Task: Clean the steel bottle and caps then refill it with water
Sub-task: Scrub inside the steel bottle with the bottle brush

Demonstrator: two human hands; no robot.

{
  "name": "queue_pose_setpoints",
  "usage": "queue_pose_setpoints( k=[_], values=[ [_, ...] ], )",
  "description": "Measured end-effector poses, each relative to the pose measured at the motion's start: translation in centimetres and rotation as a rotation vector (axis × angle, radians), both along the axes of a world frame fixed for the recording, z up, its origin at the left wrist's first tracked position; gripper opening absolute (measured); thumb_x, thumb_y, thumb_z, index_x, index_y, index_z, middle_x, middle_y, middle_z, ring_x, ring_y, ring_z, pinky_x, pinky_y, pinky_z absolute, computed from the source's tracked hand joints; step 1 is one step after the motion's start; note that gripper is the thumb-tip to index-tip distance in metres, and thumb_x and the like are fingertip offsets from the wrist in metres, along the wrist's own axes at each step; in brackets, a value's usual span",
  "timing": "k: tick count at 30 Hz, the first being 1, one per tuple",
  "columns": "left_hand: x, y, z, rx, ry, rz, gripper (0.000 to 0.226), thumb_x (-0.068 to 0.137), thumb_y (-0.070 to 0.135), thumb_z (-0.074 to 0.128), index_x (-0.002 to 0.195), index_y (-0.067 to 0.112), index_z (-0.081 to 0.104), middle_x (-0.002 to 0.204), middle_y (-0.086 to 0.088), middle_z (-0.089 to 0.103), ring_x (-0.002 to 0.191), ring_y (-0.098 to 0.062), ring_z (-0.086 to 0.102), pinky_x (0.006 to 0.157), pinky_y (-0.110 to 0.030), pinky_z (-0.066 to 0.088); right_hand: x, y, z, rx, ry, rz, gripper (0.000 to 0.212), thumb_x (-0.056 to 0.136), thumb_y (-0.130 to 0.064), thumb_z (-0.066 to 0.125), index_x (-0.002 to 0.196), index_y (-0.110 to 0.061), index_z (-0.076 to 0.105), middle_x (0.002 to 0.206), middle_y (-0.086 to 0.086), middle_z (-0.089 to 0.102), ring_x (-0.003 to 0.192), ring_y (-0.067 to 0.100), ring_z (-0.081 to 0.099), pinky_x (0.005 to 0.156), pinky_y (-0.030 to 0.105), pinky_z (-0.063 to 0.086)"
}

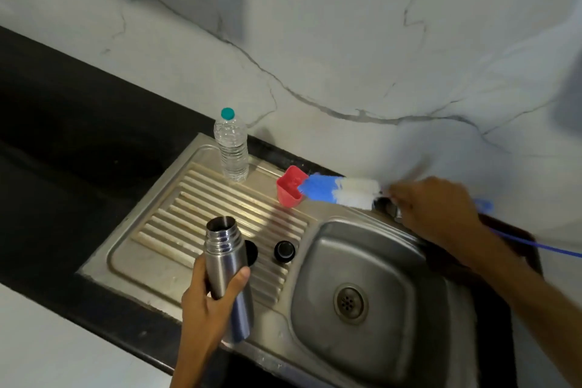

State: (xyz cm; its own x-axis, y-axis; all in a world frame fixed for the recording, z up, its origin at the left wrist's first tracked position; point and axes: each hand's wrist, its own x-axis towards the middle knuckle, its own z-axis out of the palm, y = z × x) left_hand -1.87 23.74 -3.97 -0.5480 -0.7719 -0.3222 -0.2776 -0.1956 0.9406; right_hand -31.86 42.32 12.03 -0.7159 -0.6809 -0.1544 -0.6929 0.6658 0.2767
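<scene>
Your left hand grips the steel bottle upright, mouth open — the brush, pinched by your right hand, lies rightward beyond, lengthwise crosswise to it.

You are standing in a home kitchen: a steel sink with a ribbed draining board is set into a black tabletop, and a white marble-patterned wall rises on the far side.
</scene>
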Motion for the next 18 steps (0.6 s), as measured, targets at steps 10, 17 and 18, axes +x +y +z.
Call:
queue_pose_setpoints(
  k=[10, 17, 18],
  values=[
    [-5.0, 4.4, 0.5, -0.198, -0.275, -0.393, 0.083, 0.057, 0.079, 0.081, 0.127, 0.043, 0.055, 0.109, 0.013, 0.071, 0.100, -0.011, 0.071, 0.088, -0.034, 0.055, 5.8, 13.9, -5.0, -0.840, -0.372, -0.464, 0.027, 0.089, -0.020, 0.075, 0.096, -0.046, 0.077, 0.069, -0.027, 0.068, 0.068, 0.001, 0.069, 0.076, 0.031, 0.058],
    [-13.4, 8.3, 3.1, -0.545, -0.469, -0.789, 0.090, 0.050, 0.074, 0.082, 0.126, 0.032, 0.062, 0.101, 0.010, 0.071, 0.093, -0.018, 0.069, 0.079, -0.032, 0.055, 18.6, 22.7, -4.1, -1.110, -0.134, -0.680, 0.019, 0.090, -0.041, 0.066, 0.105, -0.051, 0.073, 0.078, -0.016, 0.074, 0.075, -0.002, 0.066, 0.066, 0.004, 0.046],
    [-14.1, 9.1, 3.6, -0.595, -0.436, -0.820, 0.088, 0.052, 0.070, 0.081, 0.130, 0.035, 0.060, 0.103, 0.010, 0.072, 0.094, -0.018, 0.070, 0.079, -0.032, 0.056, 20.1, 22.5, -4.5, -1.115, -0.086, -0.699, 0.023, 0.086, -0.046, 0.061, 0.105, -0.049, 0.073, 0.076, -0.012, 0.073, 0.071, 0.005, 0.066, 0.062, 0.008, 0.048]
  ],
)
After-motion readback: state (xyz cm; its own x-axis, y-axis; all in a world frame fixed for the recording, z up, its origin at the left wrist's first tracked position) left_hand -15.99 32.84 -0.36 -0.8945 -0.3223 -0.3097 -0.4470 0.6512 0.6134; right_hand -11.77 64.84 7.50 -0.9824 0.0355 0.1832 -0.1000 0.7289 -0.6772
